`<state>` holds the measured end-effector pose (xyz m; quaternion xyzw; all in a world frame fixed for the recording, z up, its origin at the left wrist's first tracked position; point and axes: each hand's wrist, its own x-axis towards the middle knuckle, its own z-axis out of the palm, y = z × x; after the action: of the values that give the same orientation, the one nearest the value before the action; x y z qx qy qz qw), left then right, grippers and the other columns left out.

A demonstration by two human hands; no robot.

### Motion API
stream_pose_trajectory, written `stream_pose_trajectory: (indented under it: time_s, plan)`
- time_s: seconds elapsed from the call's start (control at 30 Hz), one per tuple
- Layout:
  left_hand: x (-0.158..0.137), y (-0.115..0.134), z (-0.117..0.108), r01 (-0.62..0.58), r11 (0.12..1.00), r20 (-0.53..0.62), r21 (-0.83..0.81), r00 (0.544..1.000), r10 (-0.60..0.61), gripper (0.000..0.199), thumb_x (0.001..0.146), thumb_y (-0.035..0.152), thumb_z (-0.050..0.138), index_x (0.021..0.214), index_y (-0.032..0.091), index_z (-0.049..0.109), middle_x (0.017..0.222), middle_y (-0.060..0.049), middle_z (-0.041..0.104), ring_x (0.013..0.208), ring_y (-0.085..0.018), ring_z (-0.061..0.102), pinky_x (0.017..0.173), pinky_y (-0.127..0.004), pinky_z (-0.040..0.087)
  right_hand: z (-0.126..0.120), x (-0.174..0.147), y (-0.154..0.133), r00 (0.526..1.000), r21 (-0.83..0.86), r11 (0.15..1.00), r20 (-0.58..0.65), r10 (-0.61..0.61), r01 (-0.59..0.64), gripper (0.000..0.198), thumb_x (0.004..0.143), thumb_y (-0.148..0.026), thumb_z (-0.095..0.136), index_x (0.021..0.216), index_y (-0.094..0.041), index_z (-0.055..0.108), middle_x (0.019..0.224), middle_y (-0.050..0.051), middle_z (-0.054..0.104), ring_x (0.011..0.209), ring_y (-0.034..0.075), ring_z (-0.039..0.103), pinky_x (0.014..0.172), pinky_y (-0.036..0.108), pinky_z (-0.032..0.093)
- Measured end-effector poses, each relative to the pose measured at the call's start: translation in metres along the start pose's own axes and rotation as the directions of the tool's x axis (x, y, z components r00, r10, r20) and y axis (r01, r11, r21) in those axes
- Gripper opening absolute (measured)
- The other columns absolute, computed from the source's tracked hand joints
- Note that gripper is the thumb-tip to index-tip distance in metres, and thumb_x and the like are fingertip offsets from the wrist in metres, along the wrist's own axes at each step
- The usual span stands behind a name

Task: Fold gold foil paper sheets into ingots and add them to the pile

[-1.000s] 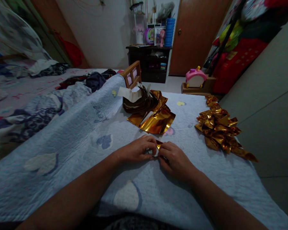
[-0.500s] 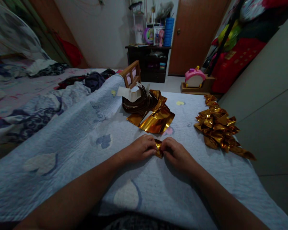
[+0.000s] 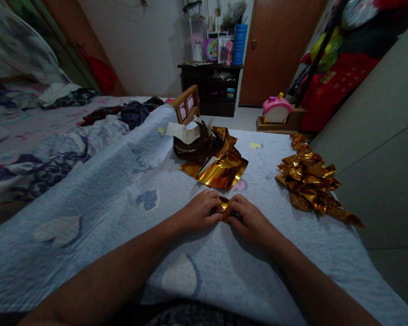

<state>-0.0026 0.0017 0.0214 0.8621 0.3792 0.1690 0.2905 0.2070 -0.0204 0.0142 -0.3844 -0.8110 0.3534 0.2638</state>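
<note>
Between my two hands, just above the bedspread, is a small piece of folded gold foil paper (image 3: 225, 206). My left hand (image 3: 204, 210) pinches its left side with thumb and fingers. On the other side my right hand (image 3: 246, 216) is closed on the right edge, its fingers covering much of the piece. Beyond the hands lies a stack of gold foil paper sheets (image 3: 222, 172), some with dark or pale backs showing. To the right sits a pile of folded gold foil pieces (image 3: 308, 179).
A blue quilted bedspread (image 3: 122, 253) with heart shapes lies under everything. Left of it is a second bed with rumpled bedding (image 3: 64, 145). A pale cabinet side (image 3: 377, 154) rises on the right. Farther back are a dark shelf unit (image 3: 209, 90) and a pink toy (image 3: 276, 108).
My right hand has shifted slightly left over the foil piece, so less of the gold shows between my hands. The left hand has barely moved.
</note>
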Motion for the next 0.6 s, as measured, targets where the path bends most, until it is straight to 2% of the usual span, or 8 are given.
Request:
stream_pose_trajectory:
  time_s: [0.4,0.6]
  plan:
    - [0.0,0.0,0.002,0.014,1.0,-0.02,-0.027,1.0,-0.014,0.008,0.084,0.013,0.061,0.078,0.018,0.058,0.092,-0.005,0.058,0.093,-0.021,0.054,0.083,-0.033,0.044,0.011,0.002,0.0,0.999,-0.067,0.998,-0.054,-0.008,0.004,0.021,0.082,-0.004,0.057,0.09,-0.022,0.049,0.093,0.004,0.053,0.087,0.021,0.052,0.076,0.035,0.044]
    - [0.0,-0.002,0.003,0.019,0.999,-0.023,-0.03,1.0,-0.02,0.01,0.083,0.014,0.061,0.075,0.019,0.056,0.089,-0.004,0.057,0.092,-0.021,0.054,0.081,-0.033,0.043,0.007,0.002,0.001,0.998,-0.002,1.0,-0.058,0.013,-0.013,0.02,0.082,-0.005,0.057,0.089,-0.023,0.049,0.091,0.003,0.056,0.085,0.02,0.053,0.074,0.033,0.044]
